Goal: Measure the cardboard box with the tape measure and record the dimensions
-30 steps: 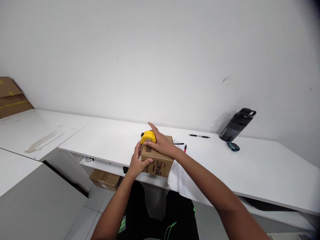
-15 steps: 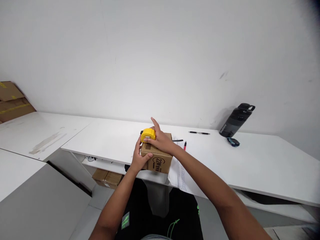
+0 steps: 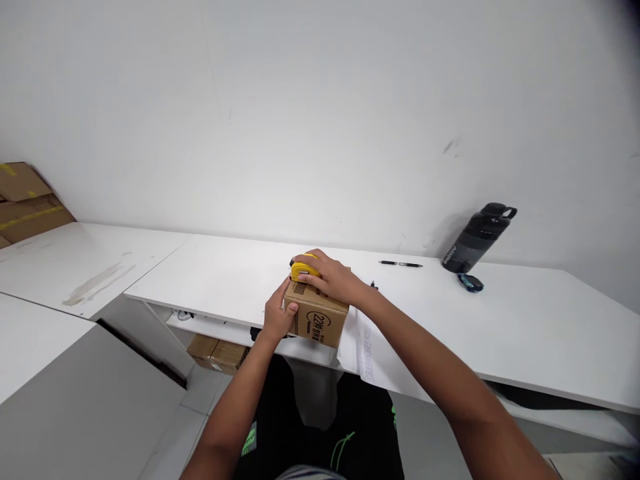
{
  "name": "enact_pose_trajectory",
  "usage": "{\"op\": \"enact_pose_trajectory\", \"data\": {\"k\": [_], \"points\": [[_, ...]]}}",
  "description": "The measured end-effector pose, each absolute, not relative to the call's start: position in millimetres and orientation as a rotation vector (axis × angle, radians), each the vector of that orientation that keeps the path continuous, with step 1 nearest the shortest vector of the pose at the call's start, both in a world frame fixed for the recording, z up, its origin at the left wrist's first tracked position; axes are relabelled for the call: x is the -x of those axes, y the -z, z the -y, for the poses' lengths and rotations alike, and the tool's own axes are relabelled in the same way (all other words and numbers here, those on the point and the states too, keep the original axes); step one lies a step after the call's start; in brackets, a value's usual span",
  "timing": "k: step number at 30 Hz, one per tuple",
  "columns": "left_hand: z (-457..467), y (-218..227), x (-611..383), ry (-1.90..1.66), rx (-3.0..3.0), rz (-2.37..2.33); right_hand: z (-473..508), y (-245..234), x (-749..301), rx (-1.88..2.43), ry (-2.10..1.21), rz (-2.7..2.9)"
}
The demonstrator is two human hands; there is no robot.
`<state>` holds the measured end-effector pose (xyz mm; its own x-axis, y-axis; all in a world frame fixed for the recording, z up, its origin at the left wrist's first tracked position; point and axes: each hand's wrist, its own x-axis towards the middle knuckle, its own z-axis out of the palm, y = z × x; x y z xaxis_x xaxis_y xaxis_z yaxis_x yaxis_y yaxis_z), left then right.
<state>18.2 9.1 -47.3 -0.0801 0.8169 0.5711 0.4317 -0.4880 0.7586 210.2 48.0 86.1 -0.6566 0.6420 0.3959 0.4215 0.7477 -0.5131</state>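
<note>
Two things are held near the front edge of the white desk [image 3: 225,267]: a brown cardboard box [image 3: 317,325] and a yellow tape measure [image 3: 304,269]. The near left side of the box is gripped by the left hand [image 3: 279,315], with the thumb laid against the printed front face. The tape measure is grasped by the right hand [image 3: 340,280] from above and is held at the top of the box, towards its far left corner. Whether any blade is drawn out cannot be told (much of the tool is covered by the fingers).

Printed paper [image 3: 365,350] is spread just right of the box, partly covered by the right forearm. Farther back, a black pen [image 3: 400,264] is laid near the wall [image 3: 320,133]. To its right a dark bottle [image 3: 474,241] is seen, with a small dark object [image 3: 470,283] set just in front. More cartons are stacked at the far left [image 3: 30,217], and two brown boxes [image 3: 217,353] are placed below the desk.
</note>
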Motion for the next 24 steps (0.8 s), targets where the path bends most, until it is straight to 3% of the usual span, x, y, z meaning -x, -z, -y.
{"op": "enact_pose_trajectory", "data": {"k": [10, 24], "points": [[-16, 3, -18, -1.508, -1.402, -1.060, -49, -73, -213, 0.744, -0.538, 2.262], [-29, -38, -1, -1.269, -1.592, -1.012, -40, -75, -217, 0.726, -0.492, 2.188]]}}
